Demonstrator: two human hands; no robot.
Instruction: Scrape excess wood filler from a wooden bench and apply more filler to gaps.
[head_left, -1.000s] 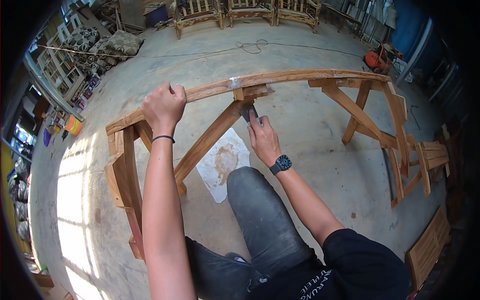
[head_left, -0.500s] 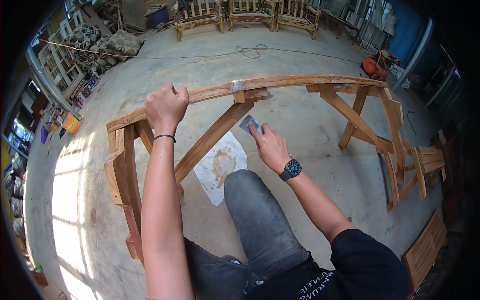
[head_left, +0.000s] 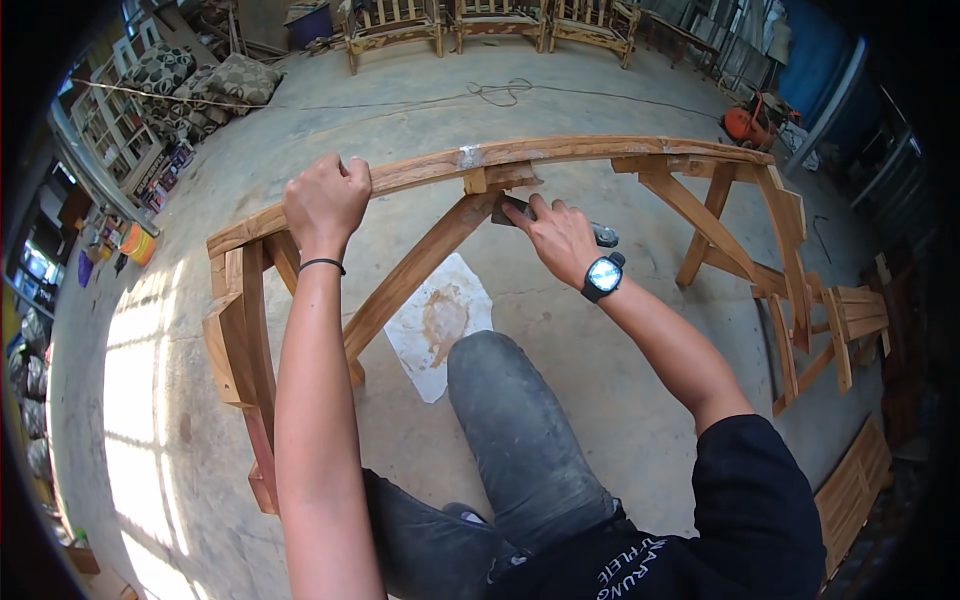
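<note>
A curved wooden rail (head_left: 570, 150) runs across the top of an unfinished wooden furniture frame in front of me. My left hand (head_left: 327, 205) is closed around the rail near its left end. In my right hand (head_left: 560, 240) is a putty knife (head_left: 606, 236), its dark handle end sticking out past the palm. The blade is at the upper end of a diagonal wooden brace (head_left: 420, 268), just under the rail; whether it touches the wood is hard to tell. A pale smear marks the rail above a small wooden block (head_left: 475, 181).
On the floor by my knee lies a white sheet (head_left: 412, 345) with brown residue. Wooden chair frames (head_left: 495, 28) line the back. Patterned cushions (head_left: 235, 84), a yellow bucket (head_left: 140, 245) and an orange machine (head_left: 745, 125) stand farther off. A cord (head_left: 400, 104) crosses the floor.
My right hand has moved up and slightly right, bringing the putty knife up to the joint of brace and rail; its handle now shows. My left hand keeps its grip on the rail.
</note>
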